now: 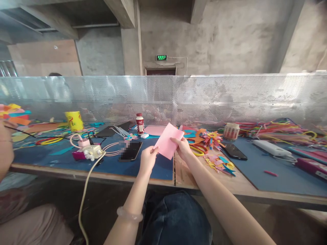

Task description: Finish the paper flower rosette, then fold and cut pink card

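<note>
A pink sheet of paper (167,141) is held tilted above the table's front edge. My left hand (148,159) pinches its lower left corner. My right hand (182,147) grips its right side, fingers closed on the edge. Beneath lies a blue mat (153,166) on the wooden table (184,177). A black phone (130,150) lies just left of my left hand. Yellow-handled scissors (196,149) and paper scraps (221,163) lie right of my right hand.
A red bottle (139,123), a yellow cup (74,120), a paper flower (212,137), a second phone (233,151), a glue gun (268,148) and coloured strips (281,129) crowd the table. A perforated metal screen (178,98) closes the back. Another person sits at far left (5,146).
</note>
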The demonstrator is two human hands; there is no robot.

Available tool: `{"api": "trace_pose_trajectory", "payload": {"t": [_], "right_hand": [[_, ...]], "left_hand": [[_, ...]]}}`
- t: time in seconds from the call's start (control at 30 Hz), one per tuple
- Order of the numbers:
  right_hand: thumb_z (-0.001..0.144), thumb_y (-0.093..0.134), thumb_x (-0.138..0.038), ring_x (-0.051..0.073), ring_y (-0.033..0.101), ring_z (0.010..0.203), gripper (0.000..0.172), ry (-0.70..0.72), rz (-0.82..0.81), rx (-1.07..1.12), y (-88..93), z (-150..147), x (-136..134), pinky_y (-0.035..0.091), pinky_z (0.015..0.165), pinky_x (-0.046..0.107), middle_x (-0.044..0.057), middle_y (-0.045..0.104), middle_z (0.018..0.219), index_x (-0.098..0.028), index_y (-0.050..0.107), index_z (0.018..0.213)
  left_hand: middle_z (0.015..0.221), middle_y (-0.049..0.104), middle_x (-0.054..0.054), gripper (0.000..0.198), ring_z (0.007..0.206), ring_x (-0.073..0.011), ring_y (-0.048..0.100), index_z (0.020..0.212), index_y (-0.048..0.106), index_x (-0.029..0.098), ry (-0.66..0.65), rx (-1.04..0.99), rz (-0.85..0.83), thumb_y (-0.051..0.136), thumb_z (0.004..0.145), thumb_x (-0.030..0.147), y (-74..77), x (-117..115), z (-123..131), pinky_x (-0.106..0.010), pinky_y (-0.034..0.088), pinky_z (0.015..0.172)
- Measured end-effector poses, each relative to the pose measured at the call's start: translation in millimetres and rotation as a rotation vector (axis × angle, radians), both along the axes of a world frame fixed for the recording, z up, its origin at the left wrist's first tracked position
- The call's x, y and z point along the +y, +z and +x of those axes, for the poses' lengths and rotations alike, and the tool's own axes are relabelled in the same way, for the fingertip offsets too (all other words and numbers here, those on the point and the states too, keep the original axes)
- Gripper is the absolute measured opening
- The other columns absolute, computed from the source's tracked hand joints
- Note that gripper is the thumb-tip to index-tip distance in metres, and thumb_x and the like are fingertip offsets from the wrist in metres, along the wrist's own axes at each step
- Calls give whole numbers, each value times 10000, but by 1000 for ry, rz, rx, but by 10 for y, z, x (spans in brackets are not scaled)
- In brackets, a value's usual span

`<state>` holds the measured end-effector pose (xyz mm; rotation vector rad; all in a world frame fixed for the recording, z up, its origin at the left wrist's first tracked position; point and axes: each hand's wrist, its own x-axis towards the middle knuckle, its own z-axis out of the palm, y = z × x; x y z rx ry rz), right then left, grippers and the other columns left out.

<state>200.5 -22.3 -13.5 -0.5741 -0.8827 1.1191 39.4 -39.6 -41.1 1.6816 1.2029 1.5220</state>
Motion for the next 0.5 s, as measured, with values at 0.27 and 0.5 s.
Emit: {"api": "trace_pose_trajectory", "payload": {"t": [0.27,0.5], "right_hand": [[560,784,-200,177,639,744,322,124,-31,-18,-2,-24,-24,538,674,278,62,692,868,-143,639,841],[543,799,-237,197,638,748,414,316,-89,-267,-46,-63,-79,527,641,300,82,679,882,-133,616,900]], "left_hand": [[685,660,-61,317,676,-203,616,771,656,135,10,-23,3,539,745,429,8,-6,-10,-249,468,547],[636,654,-49,331,619,-191,609,751,665,133,124,-30,31,539,747,438,-28,61,-43,-251,436,542]]}}
